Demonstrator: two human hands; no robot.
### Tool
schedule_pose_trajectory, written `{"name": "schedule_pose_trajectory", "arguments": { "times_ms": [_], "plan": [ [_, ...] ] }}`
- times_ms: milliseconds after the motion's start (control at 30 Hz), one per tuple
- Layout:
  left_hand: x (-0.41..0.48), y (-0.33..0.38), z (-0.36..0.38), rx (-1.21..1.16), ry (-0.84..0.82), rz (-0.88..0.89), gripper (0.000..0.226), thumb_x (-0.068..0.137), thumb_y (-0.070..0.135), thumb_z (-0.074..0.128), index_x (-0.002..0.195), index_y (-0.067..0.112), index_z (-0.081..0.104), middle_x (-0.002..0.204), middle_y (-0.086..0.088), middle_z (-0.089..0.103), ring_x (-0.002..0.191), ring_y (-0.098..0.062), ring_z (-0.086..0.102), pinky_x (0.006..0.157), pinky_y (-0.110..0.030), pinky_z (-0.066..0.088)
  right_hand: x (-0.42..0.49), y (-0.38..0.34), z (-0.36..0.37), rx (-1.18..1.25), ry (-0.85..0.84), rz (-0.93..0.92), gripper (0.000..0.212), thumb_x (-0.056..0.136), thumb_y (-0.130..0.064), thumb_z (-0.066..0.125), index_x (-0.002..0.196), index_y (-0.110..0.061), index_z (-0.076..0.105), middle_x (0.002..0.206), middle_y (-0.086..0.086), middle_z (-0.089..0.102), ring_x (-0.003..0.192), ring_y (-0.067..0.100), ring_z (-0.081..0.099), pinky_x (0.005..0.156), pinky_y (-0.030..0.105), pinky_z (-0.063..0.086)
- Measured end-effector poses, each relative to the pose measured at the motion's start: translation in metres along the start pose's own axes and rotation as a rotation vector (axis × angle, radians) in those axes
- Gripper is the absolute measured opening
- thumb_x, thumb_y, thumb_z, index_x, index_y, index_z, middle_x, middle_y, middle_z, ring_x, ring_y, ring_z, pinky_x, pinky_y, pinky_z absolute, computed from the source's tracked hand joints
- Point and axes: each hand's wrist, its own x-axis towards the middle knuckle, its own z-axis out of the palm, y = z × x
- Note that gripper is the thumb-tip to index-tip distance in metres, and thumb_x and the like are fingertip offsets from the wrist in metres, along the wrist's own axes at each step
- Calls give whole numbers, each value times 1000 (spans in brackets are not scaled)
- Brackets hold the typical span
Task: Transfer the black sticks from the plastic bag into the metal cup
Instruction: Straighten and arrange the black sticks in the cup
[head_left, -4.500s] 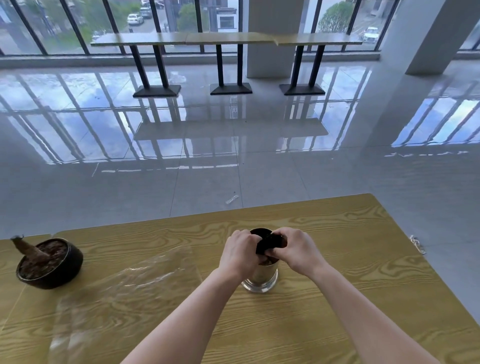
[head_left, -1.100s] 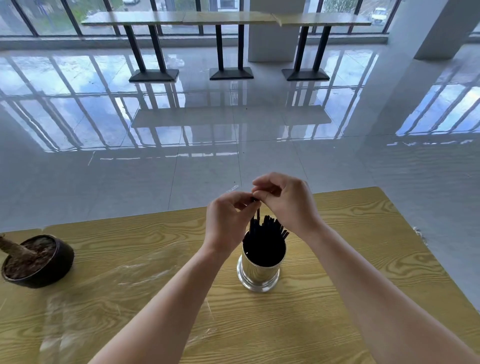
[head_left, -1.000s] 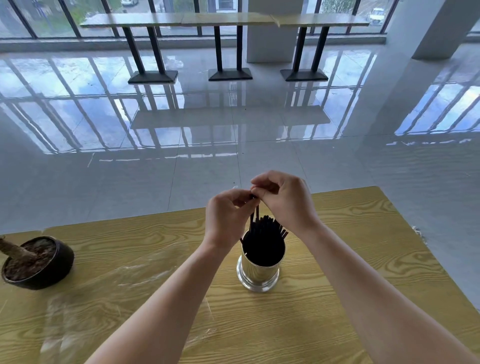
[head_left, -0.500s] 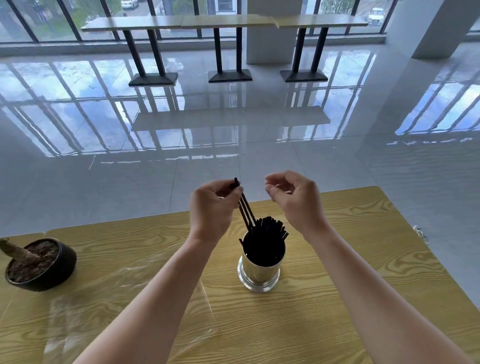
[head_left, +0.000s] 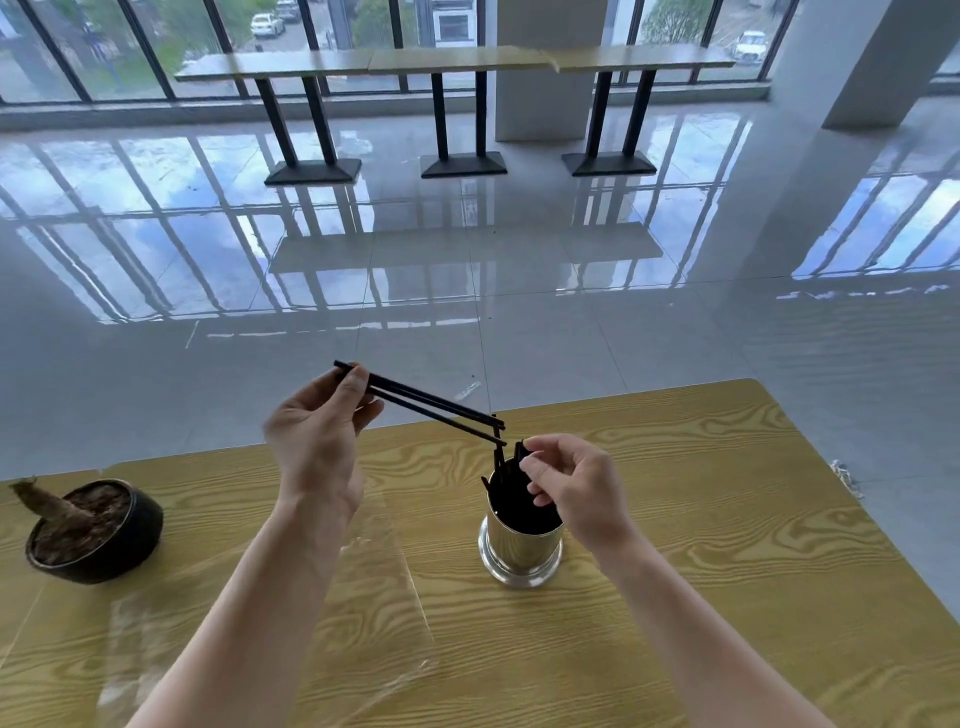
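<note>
Now, my left hand pinching two black sticks aloft, my right hand curled over the metal cup, grip unclear.

The metal cup is polished steel, mirror-bright, with reflections along its wall and flared foot. The black sticks standing in it look smooth and mostly matt, like plastic. The worktop under the cup is yellow wood-grain with a low satin sheen. Left of the cup lies the plastic bag, a thin clear film, creased and glinting. Further left of the cup, a pot is dark and glossy, holding rough, crumbly brown soil. Beyond the cup, the floor is pale, highly glossy tile. Far tables have wood-look tops on matt black legs.
</note>
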Motion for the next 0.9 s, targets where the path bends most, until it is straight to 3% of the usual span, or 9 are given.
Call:
{"name": "schedule_pose_trajectory", "arguments": {
  "times_ms": [100, 233, 267, 400, 600, 667, 900],
  "plan": [
    [-7, -5, -1, -6, 13, -29, 3, 86, 5, 75, 86, 7, 74, 81, -8, 70, 64, -15, 65, 68, -24, 60, 1, 0, 6, -94, -10, 20, 30, 86, -11, 76, 113, -21, 67, 97, 4, 68, 61, 16, 66, 66, 35, 62],
    [-12, -9, 1, -5, 7, -32, 3, 85, 5, 76, 86, 8, 75, 82, -9, 71, 70, -17, 67, 68, -25, 61, 10, -2, 16, -251, -60, -21, 61, 86, -10, 76, 141, -16, 53, 120, -4, 67, 56, 11, 70, 73, 14, 55],
    [-12, -8, 2, -9, 3, -33, 3, 85, 6, 76, 86, 9, 75, 83, -8, 71, 71, -17, 68, 68, -25, 61, 13, -4, 20, -250, -68, -16, 63, 86, -8, 75, 143, -16, 51, 122, -2, 67, 56, 12, 71, 72, 14, 56],
    [-12, -5, 0, -37, -6, -26, 3, 85, 6, 75, 85, 9, 76, 81, -5, 74, 69, -15, 70, 69, -25, 60, 19, -4, 30, -208, -17, -14, 47, 86, -7, 76, 130, -15, 61, 97, 2, 74, 57, 18, 71, 66, 35, 63],
    [3, 10, -19, -113, 59, 8, 8, 86, 5, 75, 83, 13, 75, 79, -1, 76, 75, -16, 73, 70, -27, 61, 18, 4, 25, -142, 46, -23, 18, 85, -5, 78, 97, -16, 70, 82, -3, 76, 59, 13, 73, 54, 27, 60],
    [6, 11, -23, -87, 53, 25, 6, 85, 6, 75, 85, 12, 76, 82, -3, 75, 75, -16, 73, 73, -30, 62, 17, 2, 22, -91, 58, -17, 17, 85, -2, 77, 89, -18, 72, 80, -2, 77, 61, 15, 74, 53, 28, 60],
    [-5, 0, -7, 147, -97, 182, 9, 84, 6, 77, 91, 13, 76, 75, 4, 78, 67, -13, 72, 65, -24, 62, 16, -33, 6, 122, 104, -104, 12, 90, -8, 74, 97, -17, 76, 83, 6, 78, 64, 18, 72, 53, 27, 60]
  ]
}}
